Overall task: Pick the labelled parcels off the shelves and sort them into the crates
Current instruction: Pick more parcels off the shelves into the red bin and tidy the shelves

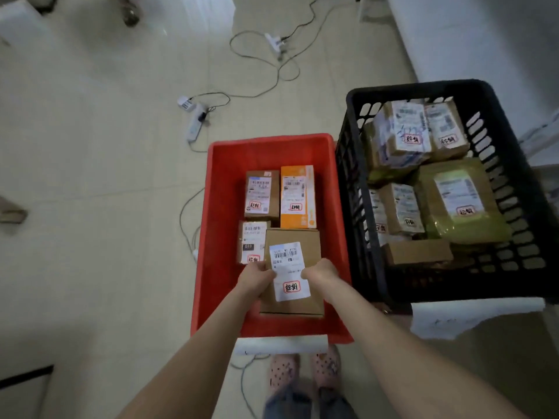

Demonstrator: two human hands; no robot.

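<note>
A brown cardboard parcel [298,246] with a white label and red stamp sits low inside the red crate [225,207], at its near end. My left hand [257,281] grips its left edge and my right hand [320,272] grips its right edge. Beyond it in the red crate lie a small brown parcel [252,241], another brown parcel [261,193] and an orange parcel [298,196], all label up. To the right, the black crate [357,176] holds several labelled brown and green parcels.
Power strips [195,120] and loose cables [272,77] lie on the tiled floor beyond and left of the crates. White paper strips [281,344] hang on each crate's near rim. My feet [305,370] stand just behind the red crate. A white wall runs along the right.
</note>
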